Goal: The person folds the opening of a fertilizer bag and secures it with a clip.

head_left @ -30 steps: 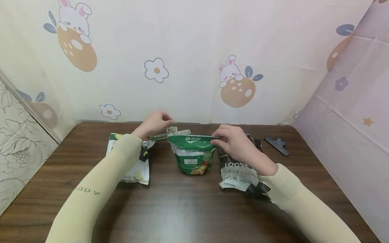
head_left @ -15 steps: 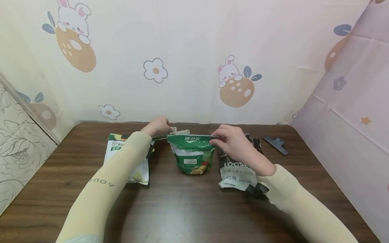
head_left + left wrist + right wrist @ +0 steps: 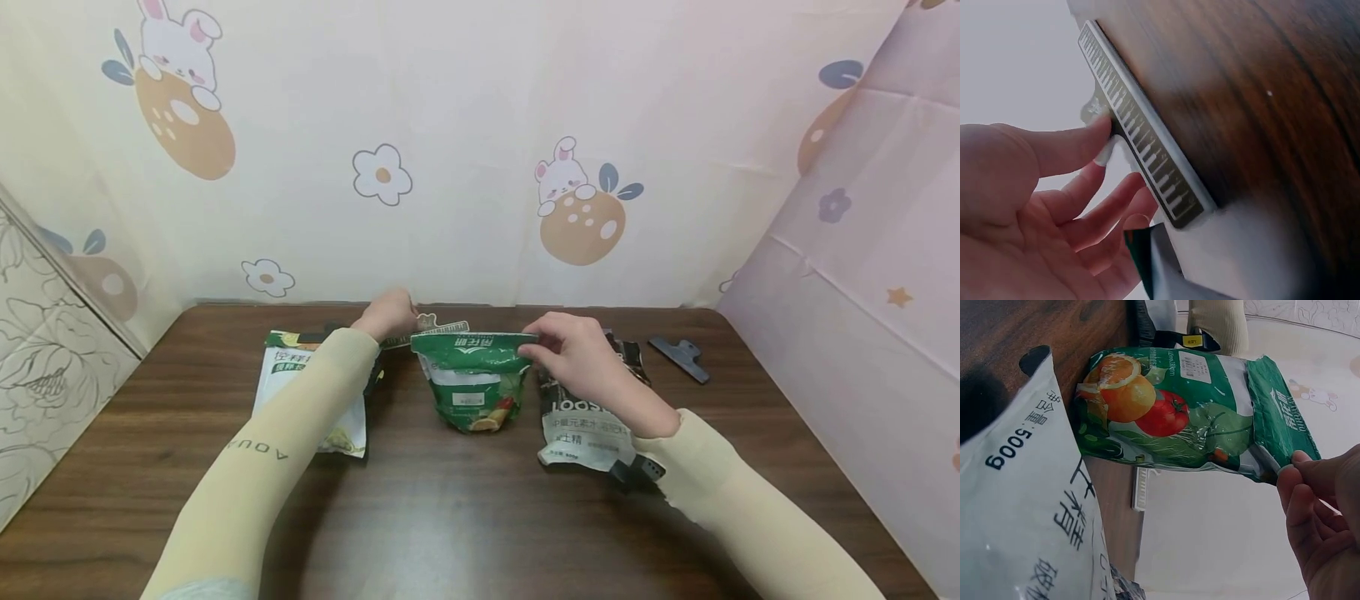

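A green pouch (image 3: 471, 379) with fruit and vegetable pictures stands upright mid-table, its top folded down. My right hand (image 3: 581, 354) pinches the right end of that fold between thumb and index finger, as the right wrist view shows on the pouch (image 3: 1210, 406). Behind the pouch, my left hand (image 3: 387, 315) is at a bulldog clip (image 3: 447, 327) with a ruler-like printed strip. Seen from the left wrist, the left thumb lies on the handle of the clip (image 3: 1141, 134), with fingers behind it; the clip sits at the table surface.
Left of the pouch lies a white bag (image 3: 277, 367), partly under the left forearm. A black and white bag (image 3: 588, 437) marked 500g lies to the right, below the right wrist. Farther right is a dark grey clip (image 3: 682, 358). A patterned curtain (image 3: 465, 233) backs the table.
My left hand has come down and slightly right onto the handle of the bulldog clip, covering part of it. My right hand keeps its pinch on the pouch's fold.
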Available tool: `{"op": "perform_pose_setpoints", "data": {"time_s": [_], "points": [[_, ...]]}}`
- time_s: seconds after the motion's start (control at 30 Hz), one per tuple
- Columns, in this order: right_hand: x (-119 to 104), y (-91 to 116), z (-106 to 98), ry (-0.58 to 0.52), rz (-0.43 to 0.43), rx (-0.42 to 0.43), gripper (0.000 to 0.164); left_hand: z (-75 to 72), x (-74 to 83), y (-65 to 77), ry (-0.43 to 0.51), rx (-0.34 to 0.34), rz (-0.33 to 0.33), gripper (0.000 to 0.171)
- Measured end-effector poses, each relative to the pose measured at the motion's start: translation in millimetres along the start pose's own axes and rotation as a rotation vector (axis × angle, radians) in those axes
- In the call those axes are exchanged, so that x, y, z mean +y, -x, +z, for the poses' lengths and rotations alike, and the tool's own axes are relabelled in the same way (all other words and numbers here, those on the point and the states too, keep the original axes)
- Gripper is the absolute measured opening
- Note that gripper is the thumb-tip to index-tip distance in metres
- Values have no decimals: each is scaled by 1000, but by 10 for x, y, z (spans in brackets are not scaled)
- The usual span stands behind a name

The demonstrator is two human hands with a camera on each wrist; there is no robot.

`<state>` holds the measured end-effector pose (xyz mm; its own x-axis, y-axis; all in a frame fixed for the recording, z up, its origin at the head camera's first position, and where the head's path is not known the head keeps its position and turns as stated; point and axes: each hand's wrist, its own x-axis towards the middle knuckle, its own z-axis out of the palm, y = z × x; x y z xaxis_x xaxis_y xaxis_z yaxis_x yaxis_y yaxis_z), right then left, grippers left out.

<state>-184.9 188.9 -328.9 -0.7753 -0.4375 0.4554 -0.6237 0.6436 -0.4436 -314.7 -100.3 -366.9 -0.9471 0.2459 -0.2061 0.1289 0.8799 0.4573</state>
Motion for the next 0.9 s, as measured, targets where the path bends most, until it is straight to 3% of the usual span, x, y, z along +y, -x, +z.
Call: {"op": "perform_pose_setpoints", "data": {"time_s": [0.27,0.57,0.73,0.9], "points": [[3,12,5,-13,-10,3,13,11,28,27,45,25,30,50],[35,32,0,-51,-15,2,10,-1,63,95,104,133,63,16],[35,34,7,-60,-4,-5,9,-26,97,155,154,162,89,20],[42,34,13,-66,-2,1,10,-85,140,235,205,183,120,38]]}}
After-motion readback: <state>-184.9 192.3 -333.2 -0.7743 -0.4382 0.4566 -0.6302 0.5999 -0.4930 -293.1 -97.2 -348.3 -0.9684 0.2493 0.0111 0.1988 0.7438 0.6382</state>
